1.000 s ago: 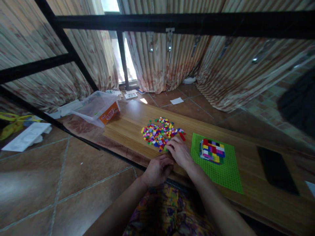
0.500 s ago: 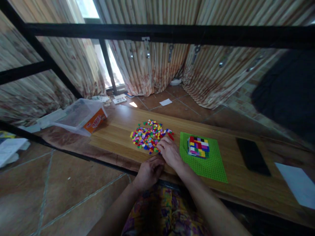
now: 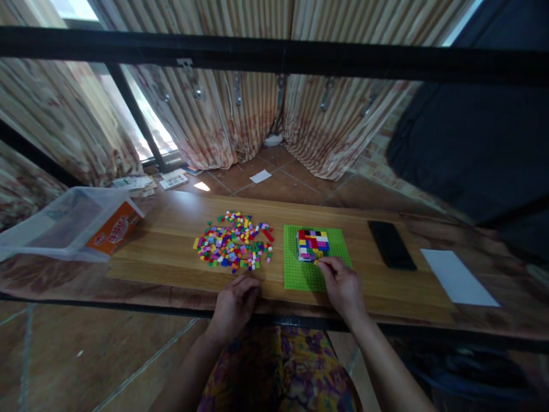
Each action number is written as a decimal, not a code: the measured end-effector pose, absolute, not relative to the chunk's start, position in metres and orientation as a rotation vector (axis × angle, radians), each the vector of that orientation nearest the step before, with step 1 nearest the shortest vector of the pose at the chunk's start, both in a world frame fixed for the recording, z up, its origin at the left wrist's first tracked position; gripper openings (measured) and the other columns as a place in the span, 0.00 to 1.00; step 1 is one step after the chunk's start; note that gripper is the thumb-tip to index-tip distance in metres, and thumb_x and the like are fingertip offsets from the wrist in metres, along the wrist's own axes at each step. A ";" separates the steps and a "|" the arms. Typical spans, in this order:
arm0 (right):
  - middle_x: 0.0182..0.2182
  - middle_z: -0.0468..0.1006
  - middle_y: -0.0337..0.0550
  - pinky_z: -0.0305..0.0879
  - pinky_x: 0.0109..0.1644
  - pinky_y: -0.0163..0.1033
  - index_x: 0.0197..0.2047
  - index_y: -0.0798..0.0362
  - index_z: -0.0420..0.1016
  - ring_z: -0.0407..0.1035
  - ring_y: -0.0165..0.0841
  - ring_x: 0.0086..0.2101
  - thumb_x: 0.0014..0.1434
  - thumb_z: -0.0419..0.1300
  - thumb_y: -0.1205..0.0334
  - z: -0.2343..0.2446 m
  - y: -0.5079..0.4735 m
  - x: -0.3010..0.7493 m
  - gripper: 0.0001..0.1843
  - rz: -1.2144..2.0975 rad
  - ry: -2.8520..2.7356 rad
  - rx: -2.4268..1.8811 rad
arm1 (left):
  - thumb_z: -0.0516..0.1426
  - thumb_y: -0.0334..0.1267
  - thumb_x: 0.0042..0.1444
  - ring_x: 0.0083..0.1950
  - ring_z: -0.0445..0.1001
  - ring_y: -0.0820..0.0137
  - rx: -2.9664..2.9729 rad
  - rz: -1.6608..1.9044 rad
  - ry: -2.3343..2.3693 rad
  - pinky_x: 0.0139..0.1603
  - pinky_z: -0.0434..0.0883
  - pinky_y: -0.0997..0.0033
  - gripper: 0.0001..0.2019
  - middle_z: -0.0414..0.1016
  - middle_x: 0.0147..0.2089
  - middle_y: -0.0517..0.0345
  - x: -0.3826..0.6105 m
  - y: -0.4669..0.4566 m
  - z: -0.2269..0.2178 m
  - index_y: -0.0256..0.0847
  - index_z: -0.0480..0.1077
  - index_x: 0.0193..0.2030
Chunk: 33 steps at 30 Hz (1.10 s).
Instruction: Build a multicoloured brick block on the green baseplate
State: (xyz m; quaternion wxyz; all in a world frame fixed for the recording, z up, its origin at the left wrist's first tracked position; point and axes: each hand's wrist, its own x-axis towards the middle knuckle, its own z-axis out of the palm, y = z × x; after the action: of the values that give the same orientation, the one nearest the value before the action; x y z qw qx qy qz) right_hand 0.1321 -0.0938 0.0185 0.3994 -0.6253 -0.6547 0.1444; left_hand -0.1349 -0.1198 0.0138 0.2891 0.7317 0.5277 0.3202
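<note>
Brick stack (image 3: 312, 243) just beyond right grip (image 3: 342, 286)

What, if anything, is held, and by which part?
The right hand seems to pinch a yellow brick, which part is unclear; whether the left hand holds anything cannot be told.

Right hand (image 3: 342, 284) leaves the near edge of the brick pile (image 3: 223, 243) at frame centre, now right of centre over the green baseplate (image 3: 295, 280); pinched fingertips, with a small yellow brick (image 3: 317, 262), reach the near side of the brick build (image 3: 312, 245). Wide gap opens from left hand (image 3: 235, 303). Pile's right front uncovered. View swings: plastic box (image 3: 55, 229) shifts to left edge; white sheet (image 3: 460, 277) wholly in frame, lower right.
</note>
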 end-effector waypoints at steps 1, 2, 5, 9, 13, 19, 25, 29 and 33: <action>0.34 0.78 0.44 0.66 0.41 0.41 0.37 0.50 0.75 0.73 0.37 0.36 0.64 0.53 0.52 0.019 -0.090 0.138 0.14 0.337 -1.670 -1.593 | 0.51 0.36 0.62 0.40 0.75 0.70 1.956 0.860 1.418 0.41 0.71 0.72 0.07 0.75 0.38 0.56 -0.134 -0.120 0.013 0.43 0.72 0.39; 0.34 0.78 0.45 0.66 0.42 0.41 0.37 0.50 0.75 0.72 0.37 0.36 0.64 0.52 0.52 0.019 -0.086 0.143 0.14 0.315 -1.692 -1.592 | 0.52 0.36 0.62 0.40 0.75 0.70 1.959 0.867 1.423 0.41 0.71 0.72 0.07 0.75 0.38 0.56 -0.134 -0.119 0.013 0.43 0.72 0.39; 0.34 0.77 0.44 0.66 0.43 0.41 0.36 0.50 0.75 0.72 0.37 0.37 0.65 0.52 0.53 0.021 -0.073 0.148 0.15 0.290 -1.787 -1.548 | 0.52 0.35 0.61 0.41 0.75 0.70 1.961 0.876 1.426 0.42 0.71 0.72 0.07 0.75 0.38 0.57 -0.133 -0.119 0.013 0.44 0.72 0.40; 0.35 0.77 0.44 0.65 0.44 0.41 0.34 0.49 0.76 0.71 0.37 0.38 0.65 0.53 0.54 0.022 -0.061 0.148 0.14 0.292 -1.882 -1.501 | 0.52 0.35 0.62 0.41 0.75 0.71 1.962 0.859 1.425 0.43 0.70 0.73 0.07 0.74 0.38 0.58 -0.133 -0.119 0.014 0.44 0.71 0.39; 0.34 0.76 0.43 0.65 0.45 0.41 0.32 0.49 0.76 0.71 0.36 0.38 0.63 0.55 0.54 0.023 -0.057 0.149 0.13 0.352 -1.877 -1.464 | 0.52 0.35 0.62 0.40 0.74 0.71 1.969 0.856 1.435 0.42 0.70 0.73 0.07 0.74 0.38 0.58 -0.133 -0.119 0.015 0.44 0.71 0.39; 0.32 0.75 0.40 0.65 0.39 0.39 0.30 0.50 0.76 0.69 0.33 0.32 0.55 0.61 0.50 0.021 -0.050 0.150 0.12 0.544 -1.628 -1.538 | 0.52 0.35 0.61 0.40 0.75 0.71 1.973 0.848 1.440 0.41 0.70 0.74 0.07 0.75 0.38 0.58 -0.133 -0.119 0.015 0.44 0.72 0.39; 0.22 0.72 0.36 0.59 0.31 0.36 0.23 0.52 0.72 0.65 0.30 0.25 0.48 0.65 0.54 0.033 -0.039 0.149 0.11 0.647 -1.629 -1.673 | 0.52 0.34 0.61 0.40 0.75 0.71 1.967 0.852 1.446 0.41 0.70 0.74 0.07 0.75 0.38 0.58 -0.132 -0.119 0.016 0.44 0.72 0.39; 0.19 0.70 0.34 0.55 0.28 0.35 0.20 0.52 0.70 0.63 0.29 0.23 0.46 0.66 0.57 0.042 -0.031 0.148 0.11 0.660 -1.681 -1.714 | 0.53 0.34 0.60 0.42 0.75 0.70 1.962 0.852 1.464 0.43 0.71 0.72 0.07 0.75 0.40 0.57 -0.132 -0.120 0.014 0.44 0.72 0.40; 0.19 0.69 0.34 0.54 0.28 0.35 0.20 0.52 0.70 0.63 0.29 0.23 0.46 0.66 0.57 0.040 -0.027 0.149 0.11 0.668 -1.730 -1.706 | 0.52 0.34 0.61 0.42 0.75 0.70 1.973 0.848 1.462 0.43 0.71 0.73 0.07 0.75 0.40 0.57 -0.132 -0.120 0.012 0.44 0.72 0.39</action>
State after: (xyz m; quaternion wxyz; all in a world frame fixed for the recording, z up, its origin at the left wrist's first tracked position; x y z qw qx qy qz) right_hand 0.1492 -0.0274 0.0401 0.3062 -0.6445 -0.6536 0.2523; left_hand -0.1320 -0.1199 0.0119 0.2683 0.7315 0.5422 0.3144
